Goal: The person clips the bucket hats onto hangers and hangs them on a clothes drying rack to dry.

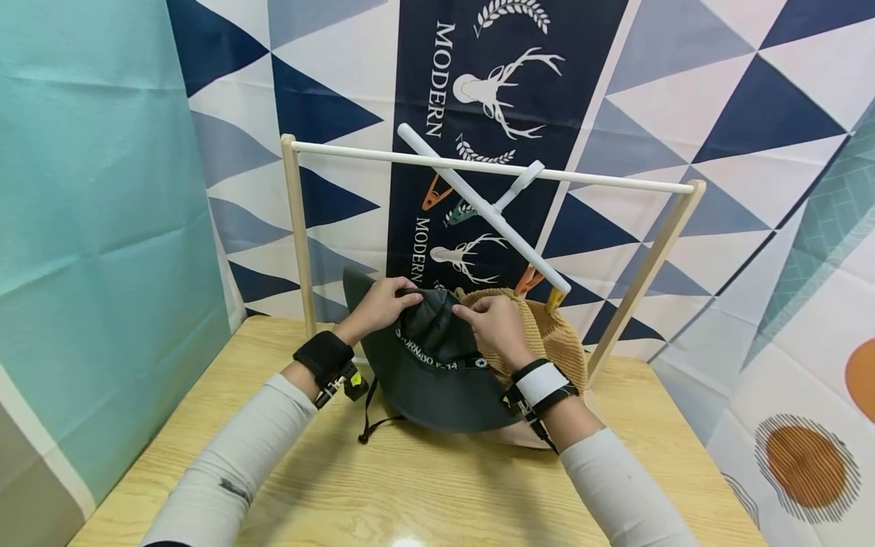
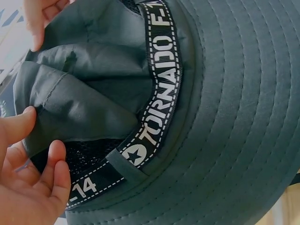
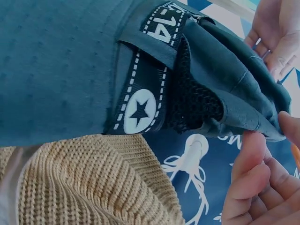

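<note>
Both hands hold up a dark grey-green wide-brimmed bucket hat (image 1: 437, 403) by its crown. My left hand (image 1: 383, 304) pinches the crown fabric on the left, thumb and fingers at its edge. On the other side my right hand (image 1: 497, 323) pinches the crown between thumb and fingertips. White "TORNADO F-14" lettering runs along the hat's black band (image 2: 161, 79), with a star badge and black mesh (image 3: 194, 98) beside it. Just above hangs a pale clip hanger (image 1: 485, 209), slanting across the rack. Behind the right hand is a tan ribbed hat (image 1: 563, 342), partly hidden.
A rack with a white rod (image 1: 355, 152) and wooden legs stands on the wooden table (image 1: 355, 494). Orange (image 1: 434, 194) and green clips sit at the hanger's far end; another orange and a yellow clip (image 1: 554, 300) sit at its near end by the tan hat. A black cord (image 1: 369, 425) dangles left.
</note>
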The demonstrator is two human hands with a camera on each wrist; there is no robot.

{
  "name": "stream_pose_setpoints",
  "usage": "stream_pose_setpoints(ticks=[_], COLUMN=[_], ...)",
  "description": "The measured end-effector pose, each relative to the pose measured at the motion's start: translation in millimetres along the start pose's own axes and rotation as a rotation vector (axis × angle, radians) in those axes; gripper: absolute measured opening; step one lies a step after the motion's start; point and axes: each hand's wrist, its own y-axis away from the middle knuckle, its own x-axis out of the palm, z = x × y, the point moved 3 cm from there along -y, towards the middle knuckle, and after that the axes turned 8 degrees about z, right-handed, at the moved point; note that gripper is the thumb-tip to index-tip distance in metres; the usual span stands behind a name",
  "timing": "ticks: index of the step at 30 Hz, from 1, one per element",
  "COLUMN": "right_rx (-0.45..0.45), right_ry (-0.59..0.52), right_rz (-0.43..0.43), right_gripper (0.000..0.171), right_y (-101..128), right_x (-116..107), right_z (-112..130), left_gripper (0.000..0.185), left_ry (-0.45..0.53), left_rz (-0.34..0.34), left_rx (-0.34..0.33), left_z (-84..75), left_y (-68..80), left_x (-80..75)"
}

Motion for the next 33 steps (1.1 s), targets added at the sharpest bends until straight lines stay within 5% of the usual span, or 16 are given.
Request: stream_pose_setpoints(ticks=[8,33], right_rx=[-0.064,-0.064], right_ry=[0.008,0.007], right_rz=[0.004,-0.052], right_gripper=[0.044,0.057], right_y=[-5.3,-27.4], right_x=[-4.9,-9.5], right_z=[10.9,11.1], left_gripper=[0.022,0.023], left_ry=[-0.03,-0.009], left_rz=[-0.027,-0.036], left_rx=[0.013,-0.031], left_z=[0.3,3.3], left_y=[-5.2,-12.8], left_x=[-12.5,-14.2])
